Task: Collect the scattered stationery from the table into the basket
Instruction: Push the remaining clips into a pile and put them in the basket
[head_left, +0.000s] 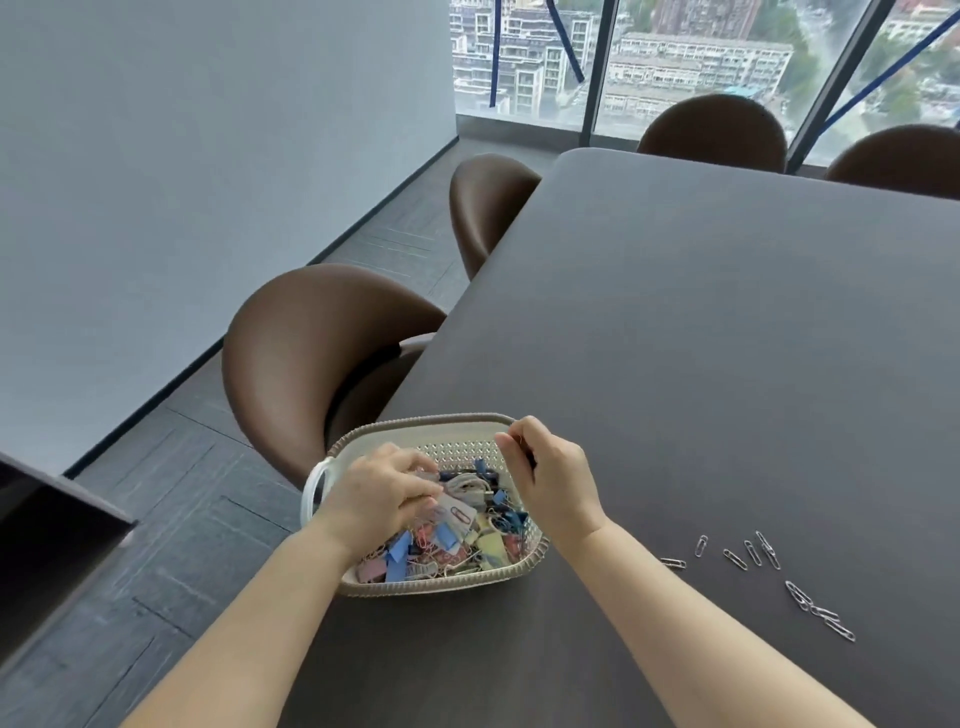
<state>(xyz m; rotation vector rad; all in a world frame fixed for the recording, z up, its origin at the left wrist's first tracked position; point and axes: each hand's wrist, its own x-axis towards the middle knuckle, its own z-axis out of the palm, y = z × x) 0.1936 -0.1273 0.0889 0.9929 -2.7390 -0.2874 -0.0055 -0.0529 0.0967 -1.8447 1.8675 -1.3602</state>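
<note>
A cream perforated basket (415, 426) with a brown rim stands at the table's near left corner. It is full of coloured binder clips and paper clips (462, 535). My left hand (379, 493) is inside the basket with its fingers curled over the pile; whether it grips anything is hidden. My right hand (545, 478) hovers over the basket's right rim, its fingers pinched on a thin paper clip. Several silver paper clips (753, 553) lie scattered on the table to the right of the basket, with a second small group (818, 610) nearer me.
The dark table (701, 338) stretches away to the right. Brown chairs (311, 358) stand along its left side and far end. A dark cabinet corner (47, 525) sits at the lower left. Windows are behind.
</note>
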